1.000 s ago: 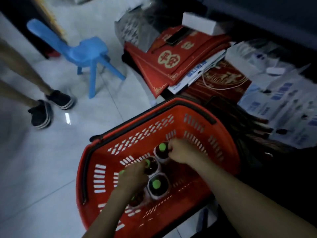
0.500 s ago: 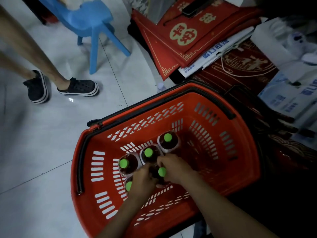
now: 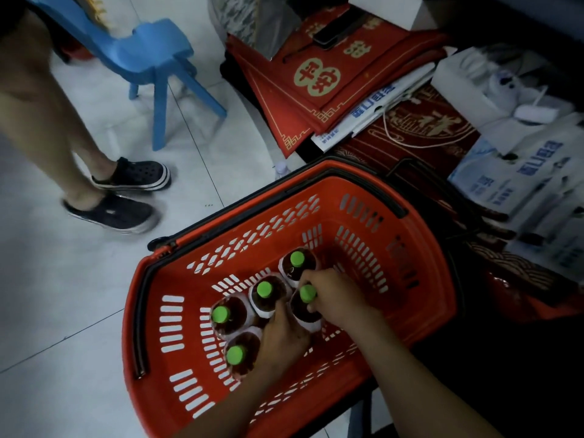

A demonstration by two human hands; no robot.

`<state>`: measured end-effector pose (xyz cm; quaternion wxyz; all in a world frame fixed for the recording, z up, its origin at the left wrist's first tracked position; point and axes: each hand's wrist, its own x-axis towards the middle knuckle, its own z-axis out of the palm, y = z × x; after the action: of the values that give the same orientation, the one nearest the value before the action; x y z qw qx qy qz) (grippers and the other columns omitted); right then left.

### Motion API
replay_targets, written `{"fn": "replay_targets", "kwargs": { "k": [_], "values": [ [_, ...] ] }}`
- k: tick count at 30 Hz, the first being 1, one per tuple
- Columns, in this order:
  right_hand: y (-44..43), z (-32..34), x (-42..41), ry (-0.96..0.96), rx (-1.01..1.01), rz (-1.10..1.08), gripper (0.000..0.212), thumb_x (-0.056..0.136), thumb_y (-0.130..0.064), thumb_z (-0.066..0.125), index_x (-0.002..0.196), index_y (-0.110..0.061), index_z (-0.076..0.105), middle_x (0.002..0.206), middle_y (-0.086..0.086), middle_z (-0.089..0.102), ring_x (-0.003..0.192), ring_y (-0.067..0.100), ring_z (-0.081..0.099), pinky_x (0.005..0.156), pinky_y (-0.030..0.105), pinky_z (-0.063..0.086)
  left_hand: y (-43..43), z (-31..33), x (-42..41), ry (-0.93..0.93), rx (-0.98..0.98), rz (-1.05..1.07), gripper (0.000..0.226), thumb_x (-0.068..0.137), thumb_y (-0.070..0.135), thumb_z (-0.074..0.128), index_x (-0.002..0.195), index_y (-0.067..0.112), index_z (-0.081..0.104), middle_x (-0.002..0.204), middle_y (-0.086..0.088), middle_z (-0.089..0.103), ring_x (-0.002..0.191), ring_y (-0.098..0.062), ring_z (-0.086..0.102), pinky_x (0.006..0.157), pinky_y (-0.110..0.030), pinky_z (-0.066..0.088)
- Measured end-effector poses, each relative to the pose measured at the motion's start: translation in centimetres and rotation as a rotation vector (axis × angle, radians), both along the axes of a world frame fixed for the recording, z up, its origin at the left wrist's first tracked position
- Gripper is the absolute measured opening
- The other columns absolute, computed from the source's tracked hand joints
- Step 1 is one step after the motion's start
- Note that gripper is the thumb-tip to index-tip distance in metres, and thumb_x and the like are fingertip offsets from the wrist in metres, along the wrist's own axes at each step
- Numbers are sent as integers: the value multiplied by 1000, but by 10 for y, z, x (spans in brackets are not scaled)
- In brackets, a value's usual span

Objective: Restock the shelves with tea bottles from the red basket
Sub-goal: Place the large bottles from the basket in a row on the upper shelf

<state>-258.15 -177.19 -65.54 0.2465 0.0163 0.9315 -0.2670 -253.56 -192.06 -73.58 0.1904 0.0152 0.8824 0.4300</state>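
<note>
A red basket (image 3: 410, 257) stands on the floor with several upright tea bottles inside, each with a green cap. My right hand (image 3: 335, 295) grips the neck of one bottle (image 3: 307, 294) just under its cap. My left hand (image 3: 284, 333) reaches down among the bottles, its fingers hidden between them, so what it holds is unclear. Other bottles stand at the far end (image 3: 297, 259), in the middle (image 3: 264, 289), at the left (image 3: 220, 313) and nearest me (image 3: 235, 355).
Another person's legs and dark shoes (image 3: 132, 175) stand on the white tiles at the left. A blue plastic chair (image 3: 151, 61) is behind them. Red gift boxes (image 3: 331, 74) and white cartons (image 3: 518, 172) are piled beyond and right of the basket.
My right hand came from the far bottle back to a bottle in the middle of the cluster and closed round its neck. The left hand sank deeper between the bottles. The other person's feet stepped closer.
</note>
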Motion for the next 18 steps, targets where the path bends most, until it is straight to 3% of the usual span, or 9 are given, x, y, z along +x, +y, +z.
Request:
{"fn": "replay_targets", "kwargs": {
  "k": [1,3,5,7,9,10,12,15,18],
  "values": [
    [0,11,0,47,39,22,34,81,-19,73,111,-28,62,113,1,66,104,27,64,86,36,51,2,8,-2,4,57,12,63,82,36,73,134,29,39,115,14,65,102,-1,65,84,-17,53],
    [4,36,2,151,82,47,34,82,-22,73,113,-28,61,116,-2,64,106,26,64,87,36,49,13,33,-7,51,198,28,50,84,34,73,128,31,50,118,11,66,109,-5,64,92,-29,53],
    [12,57,6,260,41,0,32,83,-21,71,112,-31,61,113,-8,64,104,21,63,78,30,45,23,64,-12,140,295,42,38,85,19,74,117,36,61,110,8,71,104,-10,67,88,-38,56],
    [20,78,6,331,-47,-88,29,82,-21,71,107,-32,63,107,-9,63,99,17,62,72,25,40,26,93,-24,182,350,-4,50,80,8,76,105,49,64,101,18,72,95,-1,68,82,-27,56],
    [31,99,-1,356,-226,-187,29,81,-20,74,107,-29,66,105,-8,64,100,17,63,81,30,49,27,119,-41,171,336,-72,60,69,10,84,102,55,61,97,25,71,91,5,67,77,-18,54],
    [37,112,-5,358,-366,-250,31,82,-16,75,110,-27,67,107,-6,66,102,15,63,87,33,51,25,128,-51,154,339,-103,63,61,17,86,108,50,60,102,22,71,95,2,67,80,-22,54],
    [54,139,-7,312,-592,-340,42,83,-9,75,120,-26,63,111,-6,62,105,9,60,89,23,49,24,145,-71,91,397,-156,77,49,26,84,120,35,58,112,11,70,103,-4,66,85,-27,54],
    [85,169,6,241,-620,-326,60,80,-15,80,126,-39,50,117,-14,55,113,4,52,89,17,42,31,187,-89,35,475,-199,78,51,31,88,122,21,60,116,3,70,108,-14,66,94,-40,53],
    [105,188,26,184,-685,-336,77,77,-15,82,136,-42,41,130,-8,57,120,6,54,90,20,48,43,231,-99,44,562,-243,71,50,29,89,116,18,63,112,-3,73,107,-23,68,94,-49,53]
  ]
}}
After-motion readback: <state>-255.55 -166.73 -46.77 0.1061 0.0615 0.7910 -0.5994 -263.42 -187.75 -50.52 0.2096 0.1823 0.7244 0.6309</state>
